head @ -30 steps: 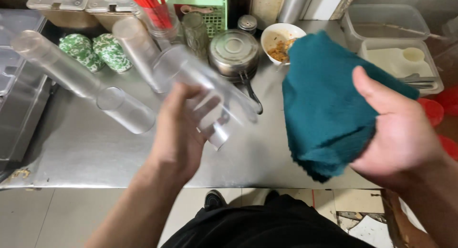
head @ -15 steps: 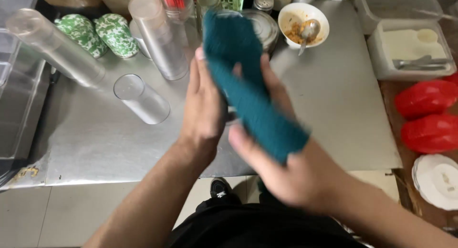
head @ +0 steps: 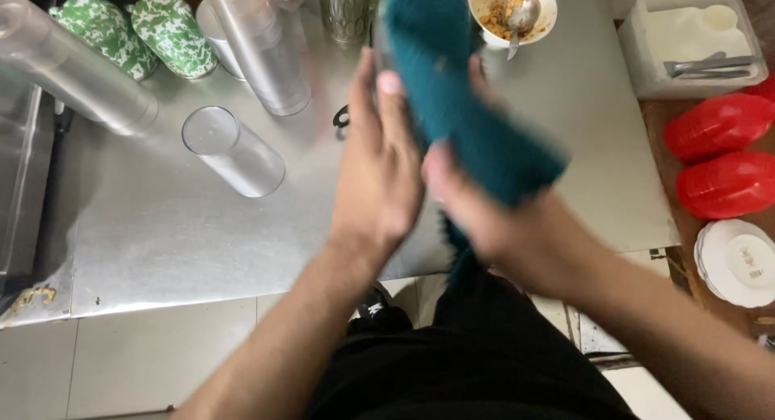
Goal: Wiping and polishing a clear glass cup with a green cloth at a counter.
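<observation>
My left hand [head: 379, 170] and my right hand [head: 476, 214] are held together above the steel table [head: 161, 242], both against a teal cloth [head: 460, 105]. The cloth runs slanted between my palms, from my left fingertips down to my right wrist. My left fingers stretch flat along its left side, and my blurred right hand grips it from the right. A clear glass was in my left hand earlier; the cloth hides it now. A single clear tumbler [head: 232, 151] stands upside down on the table, left of my left hand.
Stacked clear tumblers [head: 258, 52] stand behind the single one, and another stack [head: 77, 69] lies at far left beside green patterned bowls [head: 133, 32]. A food bowl with a spoon [head: 513, 8], a white utensil tub [head: 694, 40], red lids [head: 722, 157] and white plates [head: 739, 262] sit right.
My right hand brought the teal cloth from the right over the glass in my left hand. Both hands now work together around the cloth, and the view has tilted nearer the table.
</observation>
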